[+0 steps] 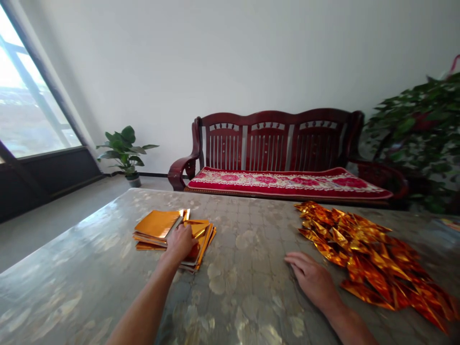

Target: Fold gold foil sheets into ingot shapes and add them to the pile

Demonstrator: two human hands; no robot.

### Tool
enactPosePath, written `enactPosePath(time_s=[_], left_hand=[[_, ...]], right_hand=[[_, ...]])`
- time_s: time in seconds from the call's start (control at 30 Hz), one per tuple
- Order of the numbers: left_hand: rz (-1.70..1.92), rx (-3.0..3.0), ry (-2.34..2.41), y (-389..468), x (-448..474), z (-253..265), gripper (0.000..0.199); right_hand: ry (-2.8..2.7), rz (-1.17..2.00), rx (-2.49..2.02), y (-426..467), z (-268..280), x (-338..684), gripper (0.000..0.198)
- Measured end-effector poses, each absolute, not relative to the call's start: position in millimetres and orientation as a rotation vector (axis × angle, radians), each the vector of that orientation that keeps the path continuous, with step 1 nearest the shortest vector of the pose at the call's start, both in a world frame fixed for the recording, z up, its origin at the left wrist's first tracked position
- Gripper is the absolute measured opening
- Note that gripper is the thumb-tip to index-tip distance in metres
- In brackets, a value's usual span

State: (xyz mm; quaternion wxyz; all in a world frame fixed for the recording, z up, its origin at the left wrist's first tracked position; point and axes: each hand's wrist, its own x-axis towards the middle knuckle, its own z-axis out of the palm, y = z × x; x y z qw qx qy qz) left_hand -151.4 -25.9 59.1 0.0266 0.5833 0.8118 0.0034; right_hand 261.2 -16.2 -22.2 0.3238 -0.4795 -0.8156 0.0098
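Gold foil paper sheets lie on the table in two overlapping stacks, the left stack (158, 224) and the right stack (206, 242). My left hand (180, 242) reaches over the place where they meet. Its fingers are curled down and pinch a gold foil sheet (197, 229) at the top of the right stack; the fingertips are partly hidden. Lower right, my right hand (313, 280) rests on the table, fingers stretched out and nothing in them. Just beyond it spreads a heap of folded gold foil pieces (359, 244), pointed and shiny.
A patterned grey cover lies over the table (244, 282). Behind it stands a dark red wooden bench (268, 143) with a floral red seat mat (287, 181). Potted plants stand left (124, 148) and right (420, 124). A window (32, 86) is at far left.
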Motion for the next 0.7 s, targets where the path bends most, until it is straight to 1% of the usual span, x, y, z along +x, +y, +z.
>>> enactPosePath(time_s=[0.1, 0.3, 0.43, 0.47, 0.6, 0.67, 0.7], left_hand=[[0.041, 1.831, 2.526, -29, -151, 55, 0.020], [0.176, 2.016, 2.496, -47, -126, 57, 0.023], [0.516, 2.537, 2.062, -57, -74, 52, 0.018], [0.563, 2.654, 1.932, -57, -58, 49, 0.018], [0.698, 2.945, 1.465, -55, 2, 31, 0.016], [0.787, 2.986, 1.286, -53, 21, 24, 0.013], [0.835, 2.983, 1.231, -52, 26, 21, 0.011]], right_hand=[[-2.142, 0.089, -1.292, -17, -21, 261, 0.034], [-2.078, 0.257, -1.325, -20, -15, 258, 0.033], [-1.923, 0.509, -1.368, -25, -5, 249, 0.031], [-1.846, 0.620, -1.381, -27, -3, 246, 0.035], [-1.533, 1.142, -1.275, -29, 2, 233, 0.066], [-1.455, 1.273, -1.207, -28, 1, 228, 0.076], [-1.435, 1.304, -1.203, -27, 0, 227, 0.076]])
